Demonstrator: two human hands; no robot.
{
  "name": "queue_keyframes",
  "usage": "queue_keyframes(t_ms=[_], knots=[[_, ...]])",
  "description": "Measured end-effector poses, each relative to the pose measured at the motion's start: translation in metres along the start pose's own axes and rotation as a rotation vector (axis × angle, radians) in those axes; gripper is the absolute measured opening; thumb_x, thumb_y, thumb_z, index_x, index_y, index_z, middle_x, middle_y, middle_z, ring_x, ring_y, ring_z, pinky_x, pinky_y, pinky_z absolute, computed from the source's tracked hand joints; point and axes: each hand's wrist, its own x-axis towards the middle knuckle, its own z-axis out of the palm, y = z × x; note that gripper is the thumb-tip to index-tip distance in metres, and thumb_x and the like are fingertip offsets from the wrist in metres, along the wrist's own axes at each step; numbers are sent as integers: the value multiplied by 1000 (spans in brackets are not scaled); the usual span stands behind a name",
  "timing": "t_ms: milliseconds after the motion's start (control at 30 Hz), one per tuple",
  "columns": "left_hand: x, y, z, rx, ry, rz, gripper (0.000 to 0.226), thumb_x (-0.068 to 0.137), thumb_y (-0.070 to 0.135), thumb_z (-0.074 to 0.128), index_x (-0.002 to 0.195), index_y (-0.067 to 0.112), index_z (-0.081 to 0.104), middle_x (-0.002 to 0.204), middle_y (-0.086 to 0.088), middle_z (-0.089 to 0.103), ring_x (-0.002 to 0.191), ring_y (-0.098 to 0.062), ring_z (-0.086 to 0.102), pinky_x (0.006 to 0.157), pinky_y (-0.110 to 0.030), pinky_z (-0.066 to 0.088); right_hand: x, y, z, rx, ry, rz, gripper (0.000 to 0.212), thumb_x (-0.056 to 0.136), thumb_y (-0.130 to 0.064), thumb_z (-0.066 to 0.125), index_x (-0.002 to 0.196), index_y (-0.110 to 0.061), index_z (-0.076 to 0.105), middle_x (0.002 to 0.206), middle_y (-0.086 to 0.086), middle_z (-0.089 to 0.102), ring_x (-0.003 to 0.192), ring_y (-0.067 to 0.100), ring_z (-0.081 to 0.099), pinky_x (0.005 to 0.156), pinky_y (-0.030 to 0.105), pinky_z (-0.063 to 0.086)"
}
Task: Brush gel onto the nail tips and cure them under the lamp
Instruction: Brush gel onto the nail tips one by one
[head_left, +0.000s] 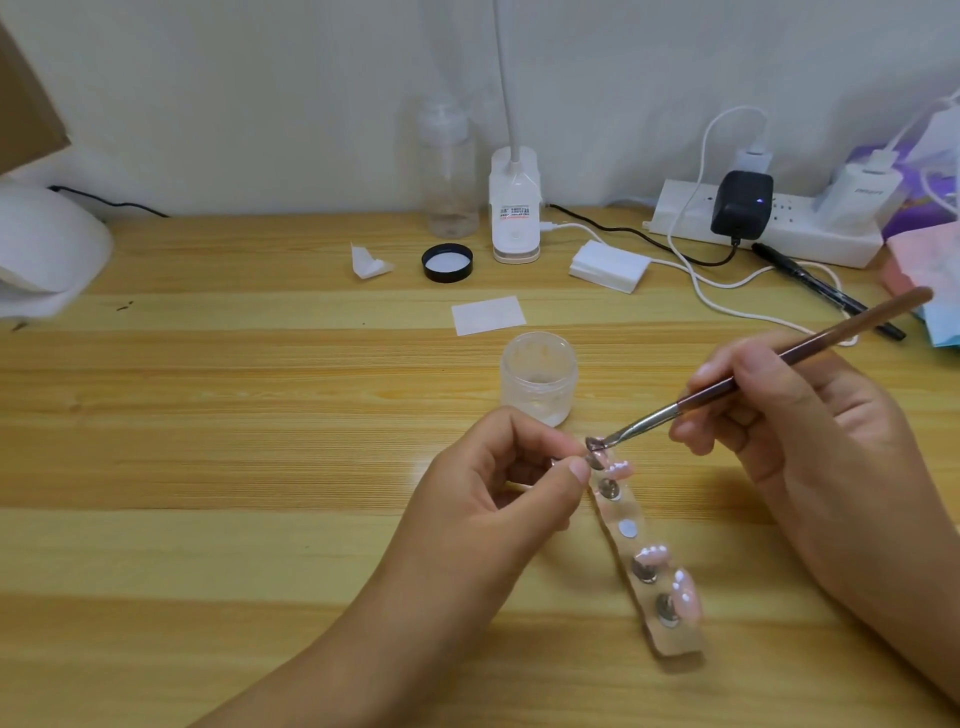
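Brushwork looks midway. Fingers of the right hand (810, 426) clamp a brown-handled brush (753, 374), bristles at the pink nail tip (618, 469) beside the left hand (498, 493), whose thumb and forefinger pinch the clear plastic holder strip (675, 644). Other glossy tips (685, 603) look coated; curing under the white domed lamp (47, 249) seems ahead.

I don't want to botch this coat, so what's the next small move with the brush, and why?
Probably stroke the brush along the nail tip at the far end of the holder strip. Its bristles are at that tip, the left hand pinches the strip's end beside it, and the right hand grips the handle. The lamp sits far left, so curing looks like a later step.
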Motion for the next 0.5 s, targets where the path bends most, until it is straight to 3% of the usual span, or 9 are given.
queue_keyframes(t_ms=[233, 333, 400, 500], knots=[[0, 3, 3, -26, 2, 43, 6, 84, 29, 63, 83, 32, 67, 87, 16, 68, 78, 1, 60, 69, -12, 48, -2, -1, -3, 24, -45, 21, 27, 81, -50, 68, 73, -24, 70, 67, -4, 63, 57, 10, 59, 59, 17, 50], [1, 4, 3, -22, 10, 59, 5, 83, 30, 63, 84, 33, 68, 92, 15, 67, 86, 0, 61, 76, -18, 51, 2, 2, -6, 92, 22, 20, 29, 96, -32, 58, 72, -23, 72, 65, -3, 63, 57, 8, 59, 58, 17, 50], [1, 4, 3, -21, -1, 56, 5, 84, 31, 63, 85, 33, 68, 89, 17, 68, 82, 1, 62, 77, -19, 52, 4, 3, -8, 113, 49, 24, 37, 97, -23, 47, 71, -23, 73, 65, -4, 63, 57, 7, 58, 57, 17, 49], [1, 4, 2, -23, -8, 41, 3, 83, 35, 66, 85, 34, 69, 87, 17, 68, 79, 1, 63, 77, -19, 52, 4, 4, -8, 141, 39, 21, 35, 95, -20, 47, 72, -23, 72, 68, -5, 62, 58, 8, 58, 57, 18, 49]])
